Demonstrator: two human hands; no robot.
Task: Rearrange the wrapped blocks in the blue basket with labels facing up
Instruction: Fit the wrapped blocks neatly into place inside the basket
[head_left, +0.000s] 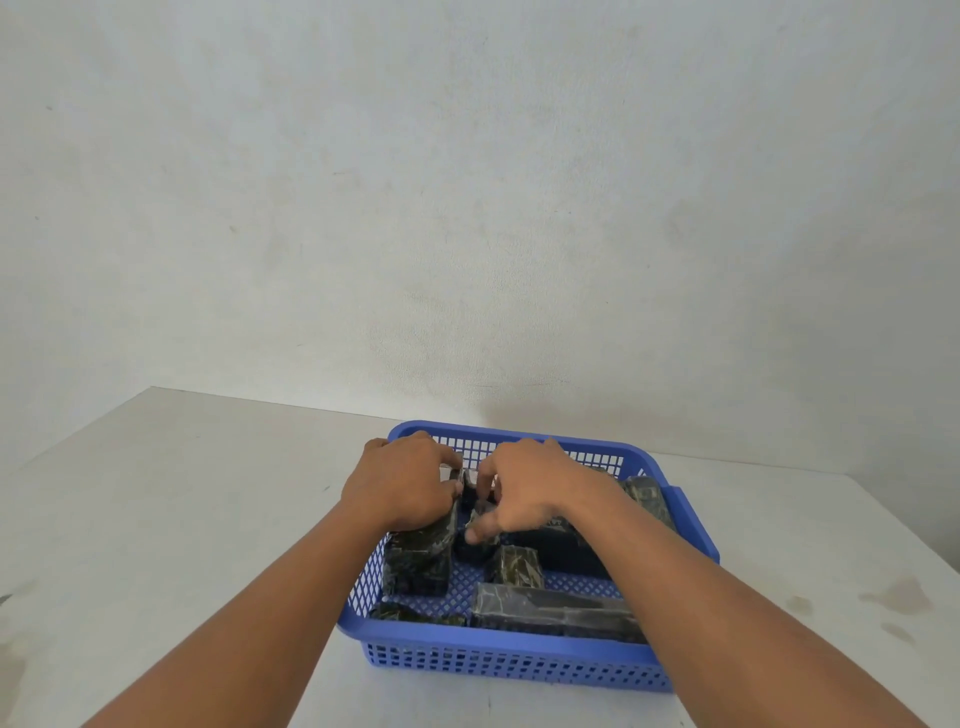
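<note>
A blue perforated basket sits on the white table and holds several dark wrapped blocks. My left hand rests on a tall dark block at the basket's left side, fingers curled over its top. My right hand is beside it, fingertips pinching a small dark block between the two hands. A long grey-wrapped block lies along the near wall. A small block sits in the middle. Another block leans at the right rim. A large dark block lies partly under my right forearm.
The white table extends left and right of the basket, with faint stains at the right. A plain pale wall stands right behind the basket's far rim.
</note>
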